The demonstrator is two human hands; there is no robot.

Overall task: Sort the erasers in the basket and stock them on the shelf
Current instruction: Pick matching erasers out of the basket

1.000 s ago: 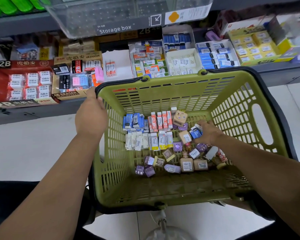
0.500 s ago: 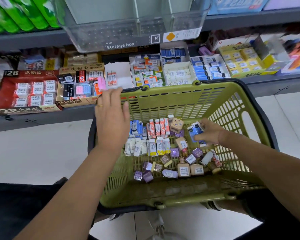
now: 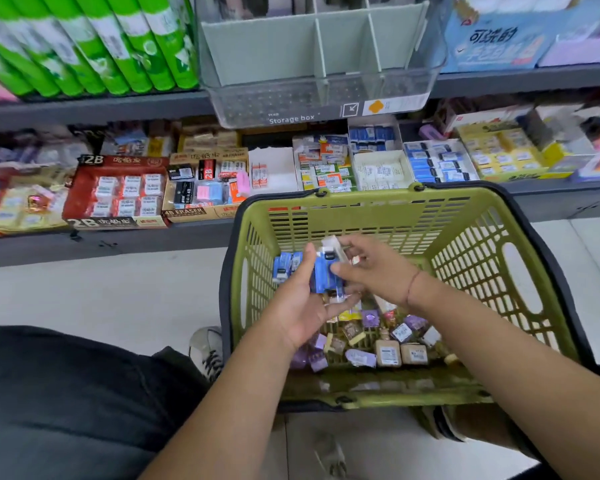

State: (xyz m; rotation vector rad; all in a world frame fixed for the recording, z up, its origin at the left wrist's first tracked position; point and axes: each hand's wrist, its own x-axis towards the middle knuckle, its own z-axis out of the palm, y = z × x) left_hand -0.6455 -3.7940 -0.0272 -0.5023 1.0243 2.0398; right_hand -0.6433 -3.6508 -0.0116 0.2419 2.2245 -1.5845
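Left hand [image 3: 300, 306] grips blue erasers [image 3: 323, 277] above the basket [image 3: 378, 202]; right hand [image 3: 373, 268], at three o'clock, pinches them too, apparently stacking like with like.

Pale tiled floor [image 3: 101, 299] under grey shelving [image 3: 101, 244] (a clear storage box [image 3: 319, 98] on the upper tier), in even light.

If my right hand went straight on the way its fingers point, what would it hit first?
The blue erasers that your left hand grips. Your right hand points left at that stack, and its thumb and forefinger seem to pinch the top one, though blur makes contact uncertain.
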